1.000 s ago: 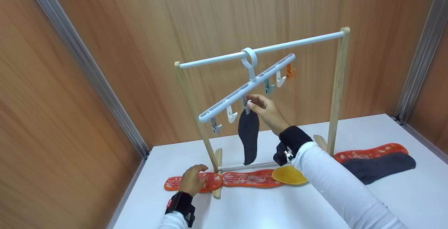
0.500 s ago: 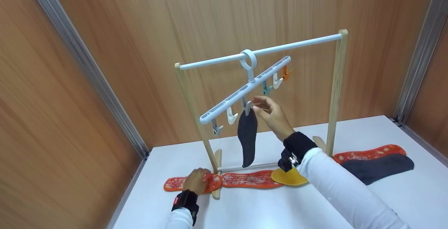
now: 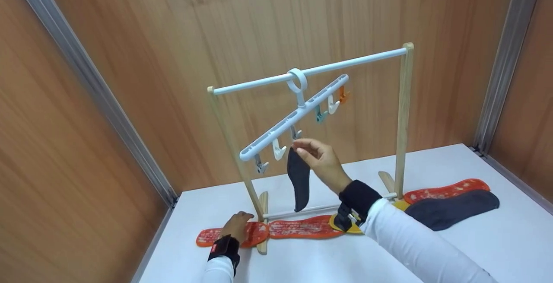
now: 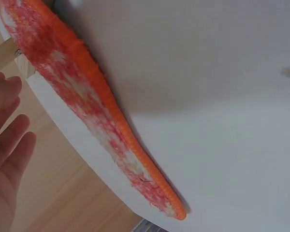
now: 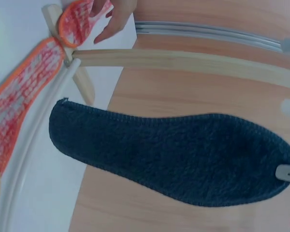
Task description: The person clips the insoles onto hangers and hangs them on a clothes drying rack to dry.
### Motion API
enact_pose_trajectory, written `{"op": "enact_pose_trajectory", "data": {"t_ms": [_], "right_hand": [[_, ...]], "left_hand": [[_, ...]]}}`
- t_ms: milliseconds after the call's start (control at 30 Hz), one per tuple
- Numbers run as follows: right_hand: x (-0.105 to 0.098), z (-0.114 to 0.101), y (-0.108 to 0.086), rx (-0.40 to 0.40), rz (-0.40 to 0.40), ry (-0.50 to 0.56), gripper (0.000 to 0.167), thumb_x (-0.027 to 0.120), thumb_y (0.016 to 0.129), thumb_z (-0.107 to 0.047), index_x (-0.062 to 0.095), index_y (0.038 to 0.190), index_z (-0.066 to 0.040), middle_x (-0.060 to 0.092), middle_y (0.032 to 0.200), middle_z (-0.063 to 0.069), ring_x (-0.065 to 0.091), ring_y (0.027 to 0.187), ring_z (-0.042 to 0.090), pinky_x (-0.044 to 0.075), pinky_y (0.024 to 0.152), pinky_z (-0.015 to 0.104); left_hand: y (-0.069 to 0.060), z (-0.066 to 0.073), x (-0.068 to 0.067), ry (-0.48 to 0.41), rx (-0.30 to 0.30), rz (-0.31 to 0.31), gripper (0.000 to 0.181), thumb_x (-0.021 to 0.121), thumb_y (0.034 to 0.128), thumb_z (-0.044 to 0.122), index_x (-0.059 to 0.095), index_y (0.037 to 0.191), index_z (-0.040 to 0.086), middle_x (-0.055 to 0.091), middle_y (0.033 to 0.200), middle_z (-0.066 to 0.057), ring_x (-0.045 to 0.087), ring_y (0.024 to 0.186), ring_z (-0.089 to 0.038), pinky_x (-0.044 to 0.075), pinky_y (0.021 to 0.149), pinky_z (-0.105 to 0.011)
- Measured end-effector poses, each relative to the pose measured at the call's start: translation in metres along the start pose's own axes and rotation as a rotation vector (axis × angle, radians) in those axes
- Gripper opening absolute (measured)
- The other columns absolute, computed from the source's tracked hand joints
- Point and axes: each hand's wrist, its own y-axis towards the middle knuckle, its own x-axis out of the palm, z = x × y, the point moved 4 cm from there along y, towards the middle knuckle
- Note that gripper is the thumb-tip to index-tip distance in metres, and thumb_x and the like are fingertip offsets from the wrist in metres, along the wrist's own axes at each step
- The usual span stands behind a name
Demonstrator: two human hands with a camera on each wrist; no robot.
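Note:
A dark insole (image 3: 299, 183) hangs upright from a grey clip (image 3: 295, 133) near the middle of a pale blue hanger (image 3: 283, 125). My right hand (image 3: 325, 162) has bent fingers at the insole's upper end, where clip and insole meet; whether they pinch is unclear. The right wrist view shows the clip (image 5: 287, 173) on the insole's end (image 5: 174, 157), with only a sliver of that hand at the edge. Over a red insole (image 3: 255, 234) at the left is my left hand (image 3: 235, 227); its fingers (image 4: 19, 150) are spread beside the insole (image 4: 72, 77), holding nothing.
The hanger hooks over the rack's top rail (image 3: 354, 62). White, teal, orange and grey clips hang from it. Another red insole (image 3: 302, 227) lies by the lower rail, partly under a yellow one (image 3: 356, 230). Red (image 3: 449, 191) and dark insoles (image 3: 453, 208) lie at right.
My right hand first drew back from the clip, then returned to the dark insole's upper end. My left hand moved slightly over the red insole and back. The head view has shifted.

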Motion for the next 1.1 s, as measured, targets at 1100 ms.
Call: {"op": "enact_pose_trajectory", "data": {"t_ms": [1100], "right_hand": [[0.033,0.006,0.018,0.107,-0.211,0.189,0.047,0.040,0.098,-0.008,0.031,0.141,0.008,0.032,0.147,0.023,0.029,0.137,0.034,0.020,0.113,0.047]], "left_hand": [[0.012,-0.010,0.042,-0.010,-0.059,-0.032,0.037,0.063,0.0811,-0.007,0.062,0.113,0.010,0.063,0.101,-0.011,0.060,0.097,-0.031,0.048,0.088,-0.048]]}}
